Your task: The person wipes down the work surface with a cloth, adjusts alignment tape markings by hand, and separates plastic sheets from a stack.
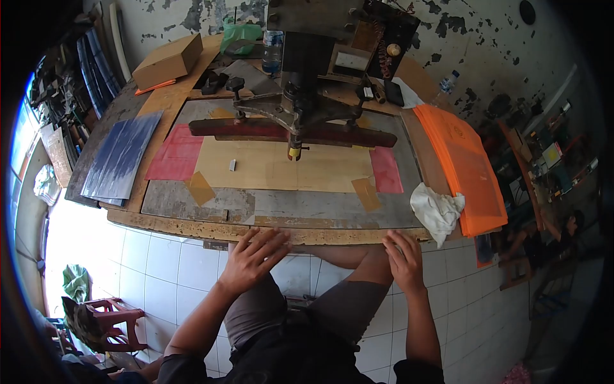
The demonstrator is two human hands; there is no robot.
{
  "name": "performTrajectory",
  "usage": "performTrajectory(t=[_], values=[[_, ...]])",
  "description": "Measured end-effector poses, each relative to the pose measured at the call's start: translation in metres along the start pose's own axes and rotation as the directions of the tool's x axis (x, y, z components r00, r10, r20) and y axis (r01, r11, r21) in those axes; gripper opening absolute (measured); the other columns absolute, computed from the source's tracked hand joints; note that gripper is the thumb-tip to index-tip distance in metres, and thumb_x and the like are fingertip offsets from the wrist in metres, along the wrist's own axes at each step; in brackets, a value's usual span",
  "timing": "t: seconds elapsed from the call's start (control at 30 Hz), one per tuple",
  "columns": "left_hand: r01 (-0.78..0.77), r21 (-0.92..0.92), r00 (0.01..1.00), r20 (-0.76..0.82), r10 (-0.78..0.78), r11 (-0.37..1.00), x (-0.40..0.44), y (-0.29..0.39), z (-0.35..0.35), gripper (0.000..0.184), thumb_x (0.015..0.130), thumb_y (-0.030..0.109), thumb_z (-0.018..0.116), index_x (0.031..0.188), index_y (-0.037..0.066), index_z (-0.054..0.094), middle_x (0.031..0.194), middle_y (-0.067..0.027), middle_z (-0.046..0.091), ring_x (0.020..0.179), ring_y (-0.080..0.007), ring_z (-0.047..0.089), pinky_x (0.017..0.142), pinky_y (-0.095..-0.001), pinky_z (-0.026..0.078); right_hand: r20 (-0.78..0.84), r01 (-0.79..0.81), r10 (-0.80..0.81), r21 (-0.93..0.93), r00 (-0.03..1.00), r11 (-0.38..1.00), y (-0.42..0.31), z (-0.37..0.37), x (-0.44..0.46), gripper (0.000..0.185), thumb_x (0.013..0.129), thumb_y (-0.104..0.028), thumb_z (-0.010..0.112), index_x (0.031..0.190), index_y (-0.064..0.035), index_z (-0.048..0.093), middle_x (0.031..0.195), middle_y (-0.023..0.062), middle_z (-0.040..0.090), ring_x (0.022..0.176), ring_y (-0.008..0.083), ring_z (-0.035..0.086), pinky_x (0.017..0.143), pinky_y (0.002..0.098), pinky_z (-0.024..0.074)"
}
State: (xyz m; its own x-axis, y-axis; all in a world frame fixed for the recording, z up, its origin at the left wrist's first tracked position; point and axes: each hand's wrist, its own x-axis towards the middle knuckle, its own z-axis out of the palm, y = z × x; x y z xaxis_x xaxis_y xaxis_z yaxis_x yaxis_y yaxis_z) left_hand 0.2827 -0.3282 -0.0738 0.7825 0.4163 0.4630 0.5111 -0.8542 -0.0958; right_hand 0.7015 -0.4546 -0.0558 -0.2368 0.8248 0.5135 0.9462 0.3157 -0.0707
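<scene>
My left hand (258, 253) rests its fingers on the wooden front edge (326, 234) of the work table, fingers stretched out and holding nothing. Farther right, my right hand (404, 256) touches the same edge with its fingers extended, also without anything in it. Beyond both hands lies a pale yellow sheet (268, 173) on the grey metal plate (224, 208). Brown tape pieces (200, 188) lie across its lower corners, with a pink sheet (174, 153) at its left end. A machine's long pressing bar (256, 130) hangs over the yellow sheet.
On the right, a stack of orange sheets (460, 166) lies beside a crumpled white cloth (437, 210). Clear bluish plastic sheets (121, 157) sit at the left. A cardboard box (167, 62) and a water bottle (272, 52) stand behind. A red stool (120, 326) is on the floor.
</scene>
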Motion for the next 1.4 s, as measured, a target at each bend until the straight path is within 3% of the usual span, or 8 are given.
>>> performTrajectory(t=[0.2, 0.33, 0.47, 0.6, 0.77, 0.97, 1.23, 1.4], values=[[-0.063, -0.474, 0.868, -0.460, -0.185, 0.878, 0.029, 0.012, -0.102, 0.012, 0.091, 0.003, 0.080, 0.094, 0.012, 0.072, 0.080, -0.0001, 0.077, 0.065, -0.0160, 0.070, 0.061, -0.0305, 0.048, -0.285, -0.001, 0.160, 0.485, 0.945, 0.875, -0.022, -0.103, 0.024, 0.025, 0.095, -0.001, 0.079, 0.119, -0.0042, 0.072, 0.106, 0.0110, 0.080, 0.092, 0.0218, 0.074, 0.087, 0.0397, 0.0586], [0.000, -0.618, 0.794, -0.478, -0.375, 0.786, 0.045, 0.000, -0.133, 0.007, 0.095, 0.002, 0.073, 0.101, 0.005, 0.075, 0.088, -0.0043, 0.081, 0.071, -0.0164, 0.072, 0.065, -0.0299, 0.054, -0.380, -0.076, 0.413, 0.654, 0.828, 0.753, -0.024, -0.129, 0.068, 0.034, 0.097, -0.002, 0.081, 0.128, -0.0010, 0.066, 0.101, 0.0113, 0.076, 0.092, 0.0147, 0.071, 0.084, 0.0340, 0.0583], [0.372, -0.754, 0.719, -0.135, -0.681, 0.542, 0.086, -0.021, -0.101, 0.013, 0.101, 0.007, 0.071, 0.111, 0.003, 0.079, 0.091, -0.0071, 0.079, 0.082, -0.0190, 0.072, 0.078, -0.0319, 0.054, -0.031, -0.317, 0.494, 0.730, 0.869, 0.605, 0.006, -0.090, 0.149, 0.035, 0.100, -0.005, 0.079, 0.132, 0.0009, 0.067, 0.103, 0.0067, 0.075, 0.092, 0.0118, 0.069, 0.086, 0.0287, 0.0552], [0.575, -0.283, 0.792, -0.044, -0.609, 0.768, 0.081, -0.045, -0.035, 0.031, 0.096, 0.019, 0.079, 0.123, 0.004, 0.077, 0.124, -0.0121, 0.073, 0.119, -0.0284, 0.068, 0.104, -0.0453, 0.049, 0.186, -0.433, 0.396, 0.507, 0.899, 0.745, 0.071, 0.004, 0.159, 0.045, 0.098, -0.010, 0.082, 0.139, -0.0025, 0.065, 0.104, 0.0075, 0.077, 0.091, 0.0154, 0.071, 0.084, 0.0327, 0.0559], [0.555, -0.314, 0.766, -0.169, -0.621, 0.770, 0.069, -0.040, -0.011, 0.055, 0.092, 0.024, 0.082, 0.143, 0.010, 0.068, 0.156, -0.0162, 0.056, 0.142, -0.0393, 0.054, 0.116, -0.0522, 0.042, -0.182, -0.300, 0.303, 0.045, 0.935, 0.953, 0.086, 0.016, 0.132, 0.064, 0.097, -0.023, 0.082, 0.155, -0.0094, 0.058, 0.138, 0.0180, 0.068, 0.129, 0.0383, 0.063, 0.111, 0.0505, 0.0490], [0.328, -0.251, 0.943, 0.037, -0.330, 0.911, 0.046, -0.036, -0.017, 0.049, 0.095, 0.032, 0.077, 0.138, 0.010, 0.070, 0.160, -0.0111, 0.058, 0.151, -0.0341, 0.050, 0.127, -0.0562, 0.034, 0.028, -0.478, 0.532, -0.401, 0.846, 0.782, 0.114, -0.028, 0.035, 0.054, 0.102, -0.024, 0.076, 0.152, -0.0096, 0.062, 0.157, 0.0178, 0.054, 0.150, 0.0429, 0.044, 0.123, 0.0563, 0.0380], [0.340, -0.286, 0.936, 0.010, -0.352, 0.896, 0.062, -0.004, -0.009, 0.054, 0.096, 0.042, 0.077, 0.140, 0.012, 0.070, 0.153, -0.0083, 0.062, 0.149, -0.0313, 0.052, 0.130, -0.0594, 0.028, -0.018, -0.696, 0.706, 0.154, 0.708, 0.701, 0.103, -0.036, 0.067, 0.037, 0.107, -0.004, 0.060, 0.143, -0.0012, 0.064, 0.140, 0.0171, 0.068, 0.130, 0.0357, 0.067, 0.110, 0.0400, 0.0509], [0.334, -0.302, 0.937, 0.005, -0.349, 0.893, 0.063, 0.000, -0.010, 0.057, 0.096, 0.046, 0.078, 0.141, 0.012, 0.070, 0.153, -0.0074, 0.062, 0.148, -0.0304, 0.053, 0.129, -0.0594, 0.029, -0.025, -0.163, 0.227, 0.621, 0.974, 0.767, -0.035, 0.004, 0.139, 0.039, 0.099, -0.003, 0.063, 0.138, -0.0049, 0.069, 0.140, 0.0138, 0.068, 0.137, 0.0305, 0.063, 0.118, 0.0438, 0.0468]])
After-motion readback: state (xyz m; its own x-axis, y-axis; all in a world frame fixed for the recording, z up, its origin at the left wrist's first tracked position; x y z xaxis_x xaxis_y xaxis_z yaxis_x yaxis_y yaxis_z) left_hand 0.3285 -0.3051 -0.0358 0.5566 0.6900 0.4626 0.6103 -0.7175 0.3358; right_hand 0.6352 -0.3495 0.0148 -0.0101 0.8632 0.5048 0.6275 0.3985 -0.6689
